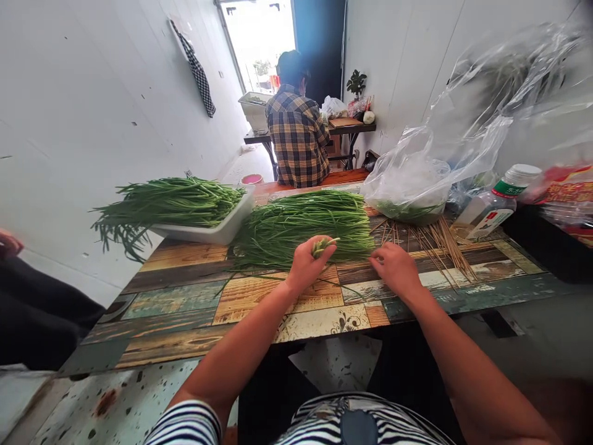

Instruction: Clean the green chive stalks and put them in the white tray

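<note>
A broad heap of garlic chives [306, 216] lies across the middle of the table, stem ends to the right. My left hand [308, 262] is closed around a small bunch of chives [324, 246], held just over the heap's near edge, pale ends pointing right. At the heap's lower right corner, my right hand [397, 269] has thumb and fingertips drawn together beside the stem ends; what they pinch, if anything, is too small to make out. Several thin wooden skewers [447, 250] are spread just right of that hand.
A white tub [227, 225] piled with more chives stands at the left. A plastic-bagged bowl [410, 191], a bottle with a white cap [498, 201] and a red packet [569, 191] are at the right. Someone in a plaid shirt [296, 136] sits beyond; another person's hand [9, 244] shows far left.
</note>
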